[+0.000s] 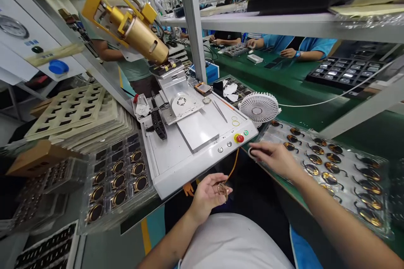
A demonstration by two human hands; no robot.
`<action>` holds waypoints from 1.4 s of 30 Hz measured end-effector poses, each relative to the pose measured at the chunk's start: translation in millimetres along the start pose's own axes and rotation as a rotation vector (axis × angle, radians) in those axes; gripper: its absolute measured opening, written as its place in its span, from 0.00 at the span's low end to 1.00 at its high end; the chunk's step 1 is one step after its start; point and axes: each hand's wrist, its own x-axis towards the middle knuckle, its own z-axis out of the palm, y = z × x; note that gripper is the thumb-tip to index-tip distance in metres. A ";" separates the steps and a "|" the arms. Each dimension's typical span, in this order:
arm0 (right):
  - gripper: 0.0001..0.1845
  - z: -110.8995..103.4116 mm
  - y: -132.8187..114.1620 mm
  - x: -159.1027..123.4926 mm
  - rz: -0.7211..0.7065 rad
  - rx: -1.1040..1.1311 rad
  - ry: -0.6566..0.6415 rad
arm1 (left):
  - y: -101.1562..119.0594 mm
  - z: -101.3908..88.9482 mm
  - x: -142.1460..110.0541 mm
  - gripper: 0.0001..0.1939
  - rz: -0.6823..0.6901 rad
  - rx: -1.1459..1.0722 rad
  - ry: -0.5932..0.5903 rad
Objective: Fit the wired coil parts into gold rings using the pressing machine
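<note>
My left hand (210, 193), palm up, is curled around a small round rose-gold watch case (222, 191) just in front of my body. My right hand (279, 159) reaches to the green bench edge, its fingertips pinched at a pale ring-shaped roll (251, 154) beside the machine's corner. Part of that roll is hidden by the fingers. To the right of this hand, a clear tray (347, 155) carries several round dark parts with curved flex cables (330, 178).
Ahead stands a white press machine (170, 176) with a metal fixture (181, 103), a gold press head (145, 40), a red stop button (240, 138) and tweezers (220, 111). A small white fan (259, 108) is at its right. Trays of gold-rimmed watch parts (118, 180) lie left. Co-workers sit opposite.
</note>
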 end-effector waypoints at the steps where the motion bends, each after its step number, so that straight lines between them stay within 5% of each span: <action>1: 0.14 11.5 -11.0 -11.5 -0.116 0.148 0.002 | 5.2 4.4 3.2 0.37 -0.024 -0.012 -0.054; 6: 0.09 42.5 -59.1 -42.4 -0.421 0.281 0.038 | 23.8 15.9 13.4 0.44 -0.116 -0.055 -0.245; 11: 0.10 44.2 -76.7 -35.9 -0.474 0.127 -0.083 | 23.5 6.2 8.3 0.46 -0.130 -0.020 -0.198; 16: 0.11 54.6 -80.2 21.3 -0.143 0.204 0.002 | 22.4 -4.8 3.7 0.49 -0.017 -0.002 -0.016; 19: 0.10 64.1 -83.8 68.2 0.104 0.335 0.035 | 24.1 -8.9 -1.7 0.52 0.016 0.015 0.010; 23: 0.08 69.3 -87.4 101.0 0.232 0.321 0.086 | 26.7 -15.1 -16.9 0.56 0.071 0.093 0.010; 28: 0.16 73.4 -85.9 66.9 0.232 0.315 0.204 | 27.5 -19.8 -36.9 0.59 0.180 0.286 0.018; 33: 0.25 101.2 -97.5 -4.0 0.182 0.757 -0.147 | 23.2 -8.6 -33.5 0.54 0.362 0.746 0.070; 36: 0.26 110.1 -104.5 -22.6 0.187 0.901 -0.116 | 21.4 0.9 -23.0 0.52 0.383 0.913 0.009; 42: 0.22 91.5 -95.5 -19.1 0.225 0.961 -0.079 | 22.7 9.7 -15.0 0.50 0.347 0.704 -0.059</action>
